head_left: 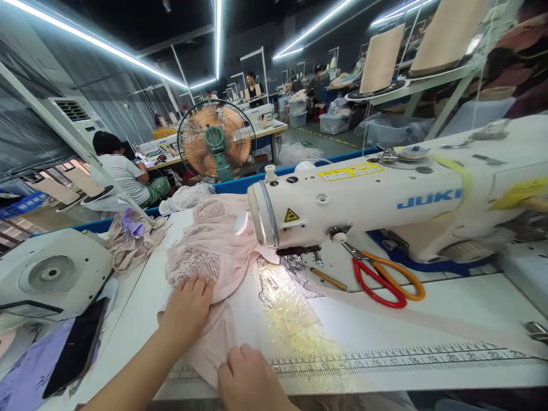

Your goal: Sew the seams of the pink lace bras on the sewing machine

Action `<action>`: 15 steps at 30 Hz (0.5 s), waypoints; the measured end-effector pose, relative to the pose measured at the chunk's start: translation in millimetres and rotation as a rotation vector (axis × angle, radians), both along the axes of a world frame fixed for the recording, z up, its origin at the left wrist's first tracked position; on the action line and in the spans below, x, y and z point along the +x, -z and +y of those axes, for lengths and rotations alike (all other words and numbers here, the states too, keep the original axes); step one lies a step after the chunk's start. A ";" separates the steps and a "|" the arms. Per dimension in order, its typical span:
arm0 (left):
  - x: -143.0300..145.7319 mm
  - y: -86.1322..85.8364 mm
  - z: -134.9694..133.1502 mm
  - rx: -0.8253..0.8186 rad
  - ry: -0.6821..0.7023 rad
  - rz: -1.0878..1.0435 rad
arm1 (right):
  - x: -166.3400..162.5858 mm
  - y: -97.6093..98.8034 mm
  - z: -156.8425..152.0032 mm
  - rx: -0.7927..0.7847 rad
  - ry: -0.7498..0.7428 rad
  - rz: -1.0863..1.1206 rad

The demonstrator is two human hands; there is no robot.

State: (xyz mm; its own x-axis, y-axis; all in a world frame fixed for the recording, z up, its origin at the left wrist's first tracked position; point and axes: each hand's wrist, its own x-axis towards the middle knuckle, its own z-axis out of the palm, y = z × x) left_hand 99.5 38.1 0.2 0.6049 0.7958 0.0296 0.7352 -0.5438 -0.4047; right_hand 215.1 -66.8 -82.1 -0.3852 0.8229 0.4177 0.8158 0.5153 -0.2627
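A pale pink garment with lace panels (240, 225) lies across the white table, its far part reaching the head of the sewing machine (317, 200). My left hand (190, 305) rests flat on the lace, fingers stretched forward and holding nothing. Close to the table's front edge, my right hand (252, 377) is closed with its fingers curled, beside the garment's near end. Whatever may be between those fingers is hidden. Clear tape (291, 319) covers a yellowish strip of table to the right of the garment.
Scissors with red and orange handles (381, 279) lie under the machine arm, near a wooden-handled tool (327, 279). A printed ruler (385, 361) runs along the front edge. At left are a phone (77, 348) and another machine (55, 274). A fan (216, 140) stands beyond; people sit farther back.
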 end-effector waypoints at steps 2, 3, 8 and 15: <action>-20.1 2.0 -6.7 -0.020 -0.024 0.025 | 11.7 -4.0 -1.6 -0.039 -0.030 0.017; -27.6 1.9 -8.8 -0.047 -0.034 0.010 | 20.0 -7.3 -2.1 -0.064 -0.046 0.022; -45.0 -31.9 -11.3 -0.347 -0.228 -0.487 | 92.0 -48.3 -9.1 -0.180 -0.234 0.081; -46.1 -73.4 25.3 -0.848 -0.491 -0.747 | 165.6 -98.1 -4.5 -0.358 -0.173 0.031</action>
